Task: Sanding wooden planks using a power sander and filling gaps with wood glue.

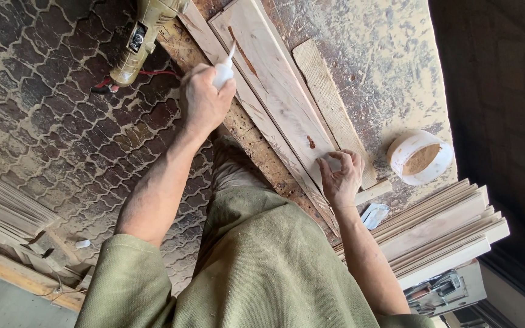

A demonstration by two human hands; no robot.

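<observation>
Head view, looking down over a green garment. Right hand (340, 176): fingers spread and bent, pressing flat on the near end of a long pale wooden board (277, 91) lying on the worktop (390, 79); it grips nothing, only holds the board down. A small brown spot on the board sits just beside the fingertips. Left hand (205, 100): closed around a small white squeeze bottle (223, 71), whose thin nozzle points up and away toward the board's left edge; whether the tip touches the wood cannot be told. The board runs diagonally between the two hands, left hand further along it than the right.

Beside the board, on its right: a shorter rough wooden strip (329, 103). Near the right hand: a white tub (420, 157) holding brown powder, and a stack of pale wooden slats (445, 228). Worktop coated in sawdust. Further off, over the patterned paved floor (50, 115), a dusty yellowish power tool (144, 36) hangs off the worktop edge.
</observation>
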